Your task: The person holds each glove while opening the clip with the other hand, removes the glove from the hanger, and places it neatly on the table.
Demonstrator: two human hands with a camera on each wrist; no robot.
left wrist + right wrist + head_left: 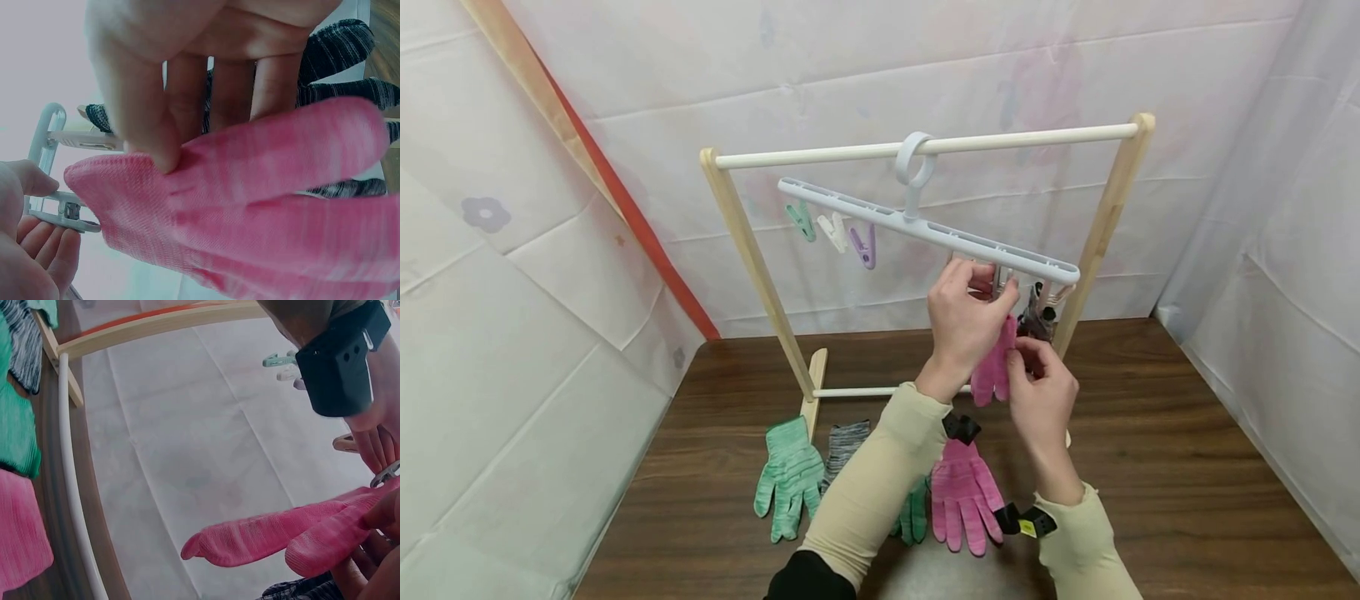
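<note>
A pink knit glove hangs fingers down below the pale grey clip hanger. My left hand pinches a grey clothespin on the hanger, right at the glove's cuff. Between thumb and fingers, my right hand holds the edge of this glove. Whether the clothespin's jaws have bitten the cuff I cannot tell. Just behind, a black-and-grey striped glove hangs from the hanger's right end. In the right wrist view, the pink glove stretches out from my right fingers.
The hanger hooks over a wooden rack's white rod. Green, white and purple clothespins dangle at its left. On the table lie a green glove, a striped glove and a pink glove; my left forearm partly covers another green one.
</note>
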